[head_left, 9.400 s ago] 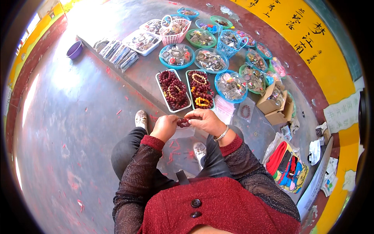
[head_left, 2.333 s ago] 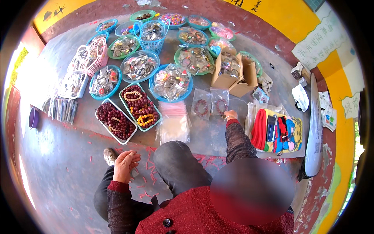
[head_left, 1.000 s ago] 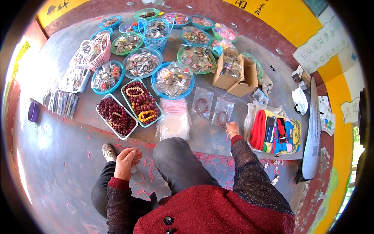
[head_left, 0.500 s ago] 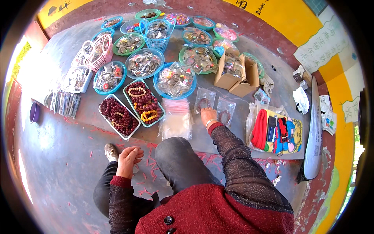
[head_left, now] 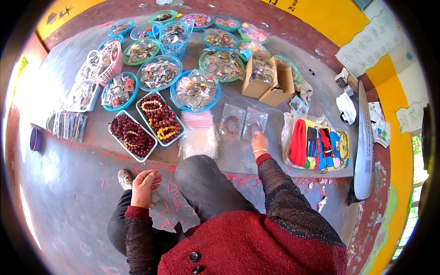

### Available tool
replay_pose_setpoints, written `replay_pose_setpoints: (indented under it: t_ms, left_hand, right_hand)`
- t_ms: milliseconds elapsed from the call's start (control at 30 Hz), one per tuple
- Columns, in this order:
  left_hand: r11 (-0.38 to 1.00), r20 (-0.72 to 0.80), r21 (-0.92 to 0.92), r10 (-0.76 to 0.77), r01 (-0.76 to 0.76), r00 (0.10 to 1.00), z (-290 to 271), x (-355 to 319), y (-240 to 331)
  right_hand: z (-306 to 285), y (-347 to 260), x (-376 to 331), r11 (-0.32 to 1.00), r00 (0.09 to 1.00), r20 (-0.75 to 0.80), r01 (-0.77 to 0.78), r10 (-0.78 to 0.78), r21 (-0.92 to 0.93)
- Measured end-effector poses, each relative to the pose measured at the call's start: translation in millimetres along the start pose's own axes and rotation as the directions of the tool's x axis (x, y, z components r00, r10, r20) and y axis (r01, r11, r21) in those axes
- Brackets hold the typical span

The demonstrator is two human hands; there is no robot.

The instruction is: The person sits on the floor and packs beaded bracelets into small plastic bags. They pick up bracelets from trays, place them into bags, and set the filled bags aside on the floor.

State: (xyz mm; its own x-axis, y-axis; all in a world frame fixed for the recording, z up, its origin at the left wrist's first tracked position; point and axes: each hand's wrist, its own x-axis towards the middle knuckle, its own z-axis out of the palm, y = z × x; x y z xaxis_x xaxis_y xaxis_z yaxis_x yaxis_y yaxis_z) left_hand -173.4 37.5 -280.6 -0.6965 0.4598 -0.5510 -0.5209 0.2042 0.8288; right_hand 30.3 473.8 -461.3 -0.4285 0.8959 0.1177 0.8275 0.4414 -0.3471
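My right hand (head_left: 260,141) is at the lower edge of a clear plastic bag (head_left: 255,120) with a dark red bead bracelet inside. Its fingers are bunched and slightly blurred, so whether they grip the bag is unclear. Beside it, on the left, lies a similar bag (head_left: 232,121) holding another reddish bracelet. Further left is a stack of empty clear bags (head_left: 199,137) with pink top strips. My left hand (head_left: 143,187) hovers low on the left with loosely bent fingers, nothing visible in it. Beyond it are two trays of dark red bead bracelets (head_left: 133,136), (head_left: 161,118).
Several round baskets (head_left: 195,107) of bagged trinkets fill the far side. Cardboard boxes (head_left: 259,84) stand at right centre, with a folded colourful cloth (head_left: 317,145) nearer. A purple bowl (head_left: 35,139) is at the far left. My bent knee (head_left: 201,176) sits close to the ledge.
My right hand has moved from the left bracelet bag to the lower edge of the right one, uncovering the left bag. The whole view has shifted slightly; my left hand stays much the same.
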Motion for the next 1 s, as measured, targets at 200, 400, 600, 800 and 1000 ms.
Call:
replay_pose_setpoints:
  t_ms: [200, 400, 600, 800, 1000]
  left_hand:
    - [1.000, 0.002, 0.022, 0.000, 0.000, 1.000, -1, 2, -9]
    - [0.999, -0.007, 0.036, -0.003, 0.003, 1.000, 0, 6, -13]
    - [0.998, -0.008, 0.057, -0.005, 0.006, 1.000, 0, 8, -13]
    - [0.997, 0.019, 0.081, 0.012, -0.014, 1.000, 6, 2, -6]
    - [0.996, 0.029, 0.079, 0.030, -0.032, 0.999, 4, -1, -10]
  right_hand:
    - [-7, 91, -3, 0.997, 0.978, 0.197, -0.070, 0.065, 0.023]
    - [-1, 79, 4, 0.999, 0.972, 0.235, 0.020, -0.029, 0.040]
    - [10, 63, 13, 0.989, 0.971, 0.236, -0.002, 0.038, -0.151]
    - [-2, 82, 4, 0.912, 0.888, 0.459, 0.213, -0.030, -0.352]
    - [-59, 59, -70, 0.909, 0.738, 0.675, 0.292, -0.016, -0.298]
